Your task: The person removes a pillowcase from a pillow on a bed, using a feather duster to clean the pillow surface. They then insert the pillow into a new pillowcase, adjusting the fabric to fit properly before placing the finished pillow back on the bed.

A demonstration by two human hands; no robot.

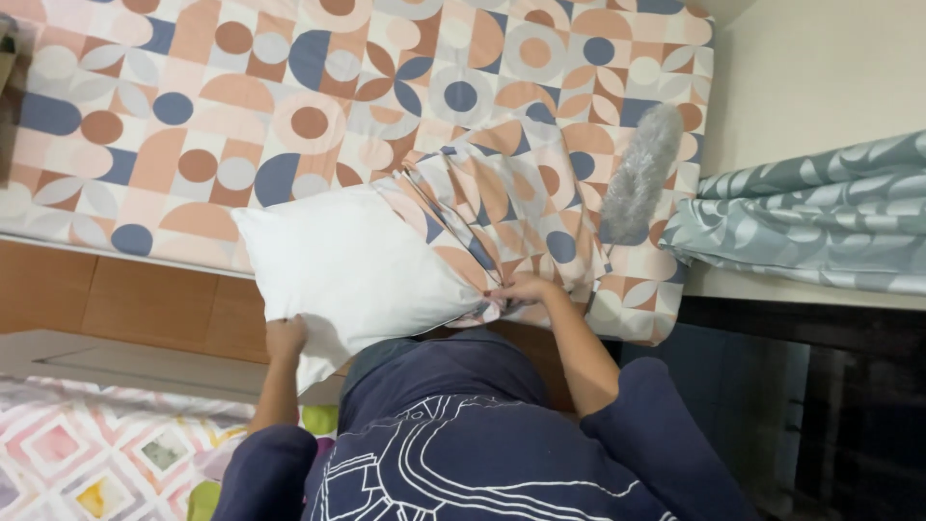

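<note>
A white pillow [352,265] lies at the near edge of the bed, partly inside a patterned pillowcase [502,207] of peach, brown and blue shapes. My left hand [285,338] grips the bare white corner of the pillow at its lower left. My right hand [521,289] pinches the bunched open edge of the pillowcase where it meets the pillow. The far half of the pillow is hidden inside the case.
The bed carries a sheet [193,125] in the same pattern as the case. A grey fluffy duster [641,174] lies on the bed at the right. A grey leaf-print curtain [820,217] hangs at the right. A wooden bed frame [125,299] and pastel mat [87,453] lie below left.
</note>
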